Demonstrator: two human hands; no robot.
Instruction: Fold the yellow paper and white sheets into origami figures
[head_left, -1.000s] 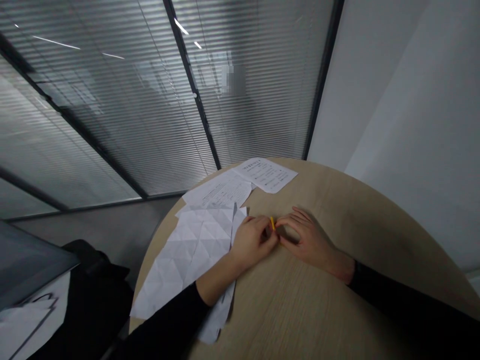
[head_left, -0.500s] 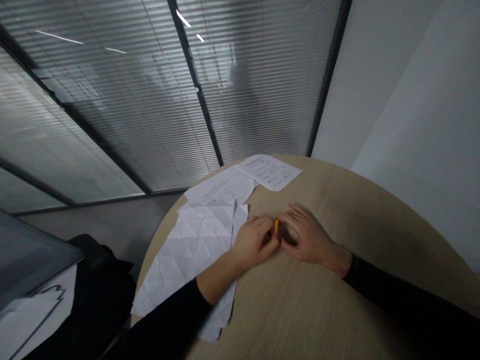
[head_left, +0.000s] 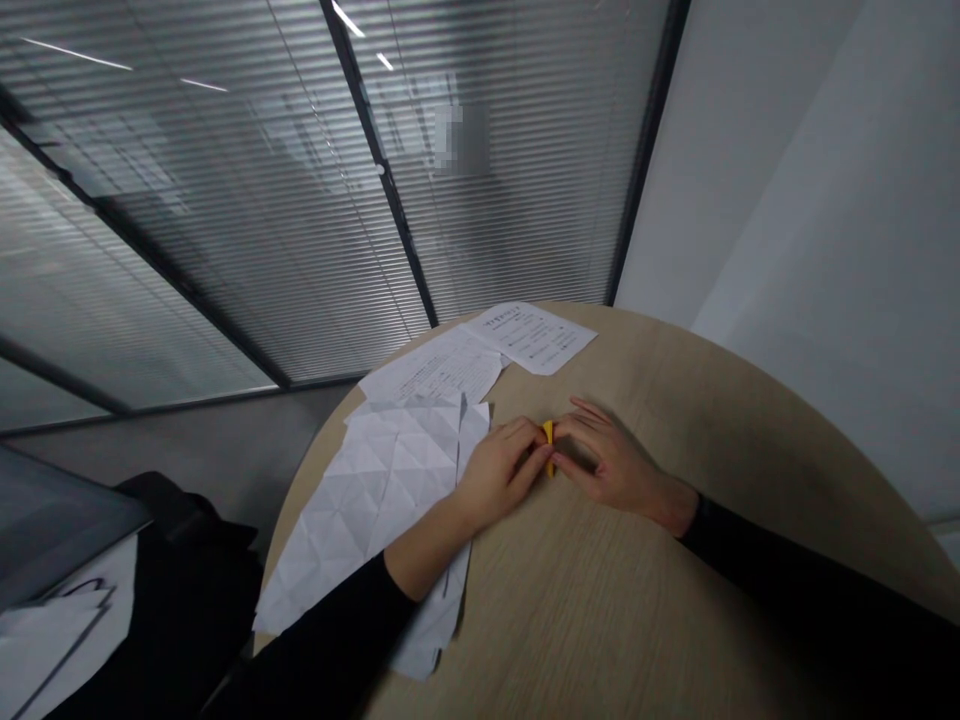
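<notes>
A small folded yellow paper piece (head_left: 549, 441) sits on the round wooden table (head_left: 637, 600), pinched between both hands. My left hand (head_left: 501, 475) grips it from the left with fingers curled. From the right, my right hand (head_left: 607, 458) pinches the same piece, its other fingers lying low over the table. Most of the yellow piece is hidden by the fingers. Both forearms wear black sleeves.
A large creased white sheet (head_left: 375, 490) lies under my left forearm and hangs over the table's left edge. Two printed sheets (head_left: 480, 355) lie at the far edge. Glass walls with blinds stand behind, a white wall at right, a dark bag (head_left: 180, 560) at lower left.
The hands have stayed together on the yellow piece, with small finger shifts. The piece now lies lower between the fingertips. The view has moved slightly.
</notes>
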